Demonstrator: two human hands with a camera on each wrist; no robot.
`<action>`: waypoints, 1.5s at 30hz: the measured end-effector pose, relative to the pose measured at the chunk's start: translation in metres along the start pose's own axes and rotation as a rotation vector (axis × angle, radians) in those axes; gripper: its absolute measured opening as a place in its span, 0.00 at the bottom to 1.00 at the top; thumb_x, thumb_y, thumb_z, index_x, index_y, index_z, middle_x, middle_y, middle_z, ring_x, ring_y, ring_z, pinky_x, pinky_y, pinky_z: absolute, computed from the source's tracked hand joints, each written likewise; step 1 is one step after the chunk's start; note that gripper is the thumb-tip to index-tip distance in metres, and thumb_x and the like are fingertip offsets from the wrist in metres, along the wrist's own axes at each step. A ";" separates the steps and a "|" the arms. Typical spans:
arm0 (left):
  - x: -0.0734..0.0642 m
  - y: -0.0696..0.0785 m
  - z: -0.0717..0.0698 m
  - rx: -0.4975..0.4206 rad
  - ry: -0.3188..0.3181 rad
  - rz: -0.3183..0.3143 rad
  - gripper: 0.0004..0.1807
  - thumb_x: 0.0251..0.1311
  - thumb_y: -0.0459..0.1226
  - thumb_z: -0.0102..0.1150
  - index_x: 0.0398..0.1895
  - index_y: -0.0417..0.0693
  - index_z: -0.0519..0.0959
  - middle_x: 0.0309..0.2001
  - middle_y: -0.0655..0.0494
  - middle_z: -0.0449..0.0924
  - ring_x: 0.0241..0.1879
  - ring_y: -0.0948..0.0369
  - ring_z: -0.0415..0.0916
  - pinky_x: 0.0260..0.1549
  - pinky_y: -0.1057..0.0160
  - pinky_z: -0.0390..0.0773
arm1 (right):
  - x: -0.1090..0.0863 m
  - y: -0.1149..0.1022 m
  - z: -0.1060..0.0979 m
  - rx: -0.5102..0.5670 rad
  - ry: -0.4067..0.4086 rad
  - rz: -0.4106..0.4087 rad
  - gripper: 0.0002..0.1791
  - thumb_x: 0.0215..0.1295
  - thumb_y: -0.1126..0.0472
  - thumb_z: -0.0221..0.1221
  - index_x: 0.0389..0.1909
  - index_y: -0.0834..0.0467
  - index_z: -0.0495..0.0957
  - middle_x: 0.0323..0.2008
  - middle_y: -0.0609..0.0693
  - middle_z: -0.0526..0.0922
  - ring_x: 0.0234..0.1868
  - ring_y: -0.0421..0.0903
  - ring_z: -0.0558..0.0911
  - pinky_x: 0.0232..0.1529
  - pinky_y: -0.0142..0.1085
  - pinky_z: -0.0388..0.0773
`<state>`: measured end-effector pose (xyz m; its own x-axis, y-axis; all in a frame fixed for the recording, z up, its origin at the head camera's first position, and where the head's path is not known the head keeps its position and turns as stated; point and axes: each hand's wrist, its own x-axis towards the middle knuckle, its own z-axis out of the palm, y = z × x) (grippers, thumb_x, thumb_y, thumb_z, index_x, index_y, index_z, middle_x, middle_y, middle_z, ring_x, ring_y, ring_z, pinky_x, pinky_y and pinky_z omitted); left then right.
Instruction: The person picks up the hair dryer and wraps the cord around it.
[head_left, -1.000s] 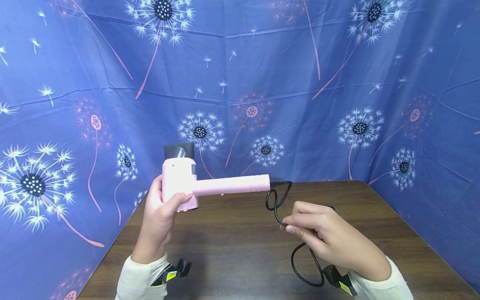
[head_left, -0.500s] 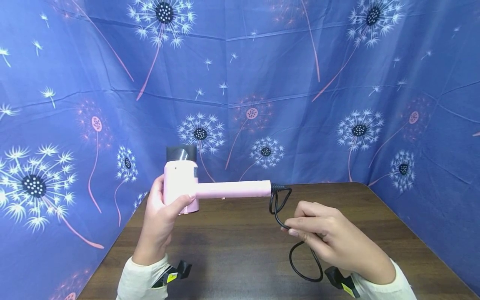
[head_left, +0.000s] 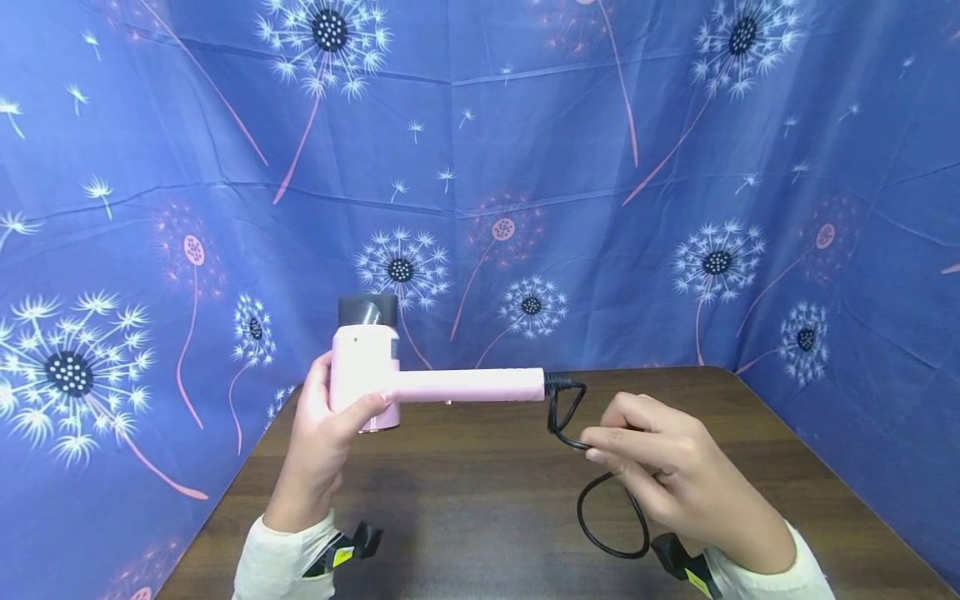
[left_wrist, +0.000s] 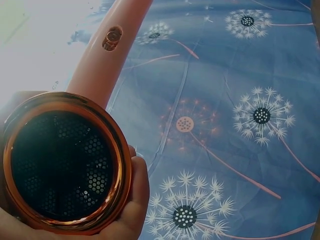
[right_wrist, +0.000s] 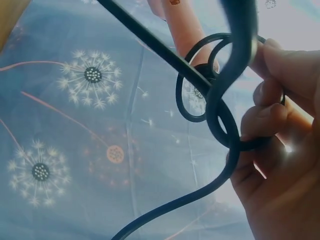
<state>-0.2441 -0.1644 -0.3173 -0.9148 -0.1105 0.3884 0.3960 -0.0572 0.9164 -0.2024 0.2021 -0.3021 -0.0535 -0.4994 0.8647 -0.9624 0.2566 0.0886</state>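
Observation:
A pink hair dryer point(head_left: 468, 385) with a dark nozzle point(head_left: 367, 311) is held sideways above the table, its handle pointing right. My left hand point(head_left: 322, 433) grips the dryer's body, thumb across the front. In the left wrist view, the copper-rimmed air intake point(left_wrist: 62, 165) faces the camera and a switch point(left_wrist: 112, 38) shows on the handle. The black cord point(head_left: 570, 446) leaves the handle's end in a small loop. My right hand point(head_left: 667, 467) pinches this cord between thumb and fingers, and another loop hangs below. In the right wrist view, the cord point(right_wrist: 185, 199) crosses itself beside the fingers.
A dark brown wooden table point(head_left: 480, 517) lies beneath both hands. Blue cloth point(head_left: 480, 125) printed with dandelions hangs behind it and along both sides. Each wrist wears a small black camera, the left one point(head_left: 366, 540) near the table's front.
The dryer has shifted slightly right and down in the head view, its handle more level. My right hand has moved a little right, with the cord still pinched.

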 end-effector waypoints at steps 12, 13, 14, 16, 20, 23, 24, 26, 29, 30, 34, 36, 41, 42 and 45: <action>-0.001 -0.001 0.001 0.036 -0.076 0.005 0.44 0.56 0.25 0.68 0.74 0.44 0.57 0.59 0.45 0.70 0.53 0.53 0.77 0.46 0.58 0.87 | 0.006 -0.004 -0.001 -0.010 0.091 -0.038 0.11 0.74 0.61 0.61 0.39 0.64 0.89 0.30 0.47 0.76 0.31 0.36 0.70 0.31 0.21 0.62; -0.001 -0.002 0.001 0.037 -0.081 0.010 0.44 0.56 0.25 0.68 0.74 0.44 0.57 0.59 0.44 0.70 0.53 0.54 0.77 0.46 0.58 0.87 | 0.006 -0.004 -0.001 -0.009 0.096 -0.037 0.11 0.74 0.61 0.61 0.39 0.64 0.89 0.30 0.47 0.76 0.31 0.36 0.70 0.31 0.21 0.62; -0.001 -0.002 0.002 0.037 -0.086 0.013 0.44 0.56 0.25 0.68 0.74 0.44 0.57 0.59 0.44 0.70 0.53 0.54 0.78 0.45 0.58 0.87 | 0.007 -0.005 -0.001 -0.010 0.100 -0.037 0.11 0.74 0.61 0.61 0.39 0.65 0.89 0.30 0.47 0.76 0.31 0.36 0.70 0.31 0.22 0.62; -0.001 -0.002 0.002 0.035 -0.093 0.017 0.43 0.56 0.25 0.68 0.74 0.43 0.58 0.59 0.44 0.71 0.52 0.54 0.79 0.46 0.58 0.87 | 0.007 -0.005 -0.001 -0.012 0.113 -0.036 0.11 0.74 0.62 0.61 0.38 0.65 0.89 0.29 0.47 0.76 0.31 0.36 0.70 0.30 0.22 0.61; -0.003 -0.001 0.003 0.038 -0.111 0.018 0.43 0.56 0.26 0.68 0.73 0.44 0.59 0.58 0.42 0.72 0.52 0.54 0.80 0.46 0.57 0.87 | 0.008 -0.006 -0.002 -0.013 0.148 -0.034 0.12 0.73 0.62 0.62 0.37 0.67 0.89 0.28 0.48 0.75 0.31 0.36 0.69 0.29 0.21 0.60; -0.004 -0.001 0.002 0.048 -0.133 0.015 0.43 0.55 0.26 0.68 0.73 0.44 0.59 0.59 0.42 0.71 0.52 0.53 0.79 0.46 0.56 0.87 | 0.008 -0.005 -0.002 -0.015 0.163 -0.029 0.12 0.73 0.62 0.62 0.37 0.68 0.88 0.28 0.49 0.75 0.30 0.35 0.68 0.28 0.20 0.58; -0.004 -0.001 0.002 0.051 -0.141 0.014 0.43 0.55 0.26 0.68 0.74 0.44 0.59 0.59 0.42 0.71 0.53 0.53 0.79 0.46 0.55 0.87 | 0.007 -0.005 -0.002 -0.014 0.167 -0.031 0.12 0.73 0.62 0.63 0.37 0.68 0.88 0.28 0.49 0.75 0.30 0.35 0.68 0.28 0.20 0.58; -0.004 -0.001 0.001 0.050 -0.161 0.012 0.43 0.55 0.27 0.68 0.74 0.45 0.59 0.59 0.41 0.71 0.53 0.52 0.79 0.46 0.54 0.87 | 0.007 -0.005 -0.002 -0.017 0.169 -0.029 0.12 0.73 0.62 0.63 0.37 0.68 0.88 0.28 0.49 0.75 0.29 0.35 0.67 0.28 0.20 0.58; -0.004 -0.001 0.000 0.064 -0.180 0.011 0.43 0.55 0.28 0.69 0.74 0.47 0.59 0.59 0.41 0.72 0.53 0.51 0.79 0.47 0.53 0.87 | 0.008 -0.005 -0.003 -0.022 0.175 -0.026 0.12 0.73 0.62 0.63 0.37 0.68 0.88 0.28 0.49 0.75 0.29 0.34 0.67 0.27 0.19 0.57; -0.005 -0.001 0.000 0.071 -0.185 0.010 0.44 0.55 0.28 0.70 0.74 0.48 0.60 0.59 0.42 0.72 0.53 0.51 0.79 0.47 0.53 0.87 | 0.008 -0.005 -0.004 -0.024 0.175 -0.024 0.12 0.73 0.62 0.63 0.37 0.68 0.88 0.28 0.49 0.75 0.29 0.34 0.67 0.27 0.19 0.57; -0.006 -0.001 -0.001 0.094 -0.203 0.002 0.45 0.55 0.30 0.72 0.74 0.51 0.60 0.59 0.43 0.73 0.53 0.50 0.79 0.46 0.51 0.87 | 0.008 -0.004 -0.005 -0.033 0.169 -0.013 0.12 0.73 0.62 0.63 0.37 0.68 0.88 0.28 0.49 0.75 0.28 0.34 0.66 0.27 0.18 0.57; -0.007 -0.001 -0.002 0.095 -0.210 -0.002 0.45 0.55 0.30 0.72 0.75 0.53 0.60 0.59 0.44 0.74 0.53 0.50 0.79 0.47 0.51 0.87 | 0.007 -0.004 -0.005 -0.036 0.164 -0.010 0.12 0.73 0.61 0.62 0.38 0.68 0.88 0.28 0.49 0.75 0.28 0.34 0.66 0.27 0.18 0.57; -0.007 -0.001 -0.003 0.098 -0.208 -0.001 0.45 0.55 0.30 0.72 0.75 0.53 0.61 0.59 0.44 0.74 0.54 0.50 0.79 0.47 0.51 0.86 | 0.005 -0.002 -0.004 -0.035 0.163 -0.002 0.11 0.73 0.63 0.62 0.38 0.67 0.88 0.28 0.49 0.76 0.28 0.34 0.69 0.26 0.17 0.59; -0.007 -0.001 -0.003 0.101 -0.207 -0.001 0.44 0.55 0.30 0.72 0.74 0.53 0.61 0.59 0.45 0.74 0.54 0.50 0.79 0.47 0.51 0.86 | 0.005 -0.001 -0.004 -0.035 0.163 -0.001 0.11 0.73 0.63 0.62 0.38 0.67 0.88 0.28 0.49 0.76 0.28 0.34 0.69 0.26 0.17 0.59; -0.007 0.000 -0.003 0.103 -0.206 0.002 0.44 0.55 0.30 0.71 0.74 0.53 0.61 0.59 0.45 0.74 0.54 0.50 0.79 0.48 0.52 0.86 | 0.004 -0.001 -0.004 -0.033 0.162 0.007 0.11 0.73 0.63 0.62 0.38 0.67 0.88 0.28 0.49 0.76 0.27 0.34 0.69 0.25 0.17 0.59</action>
<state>-0.2375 -0.1669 -0.3203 -0.9150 0.0948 0.3921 0.3975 0.0452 0.9165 -0.2009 0.2031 -0.2965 -0.0142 -0.3584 0.9335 -0.9527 0.2884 0.0962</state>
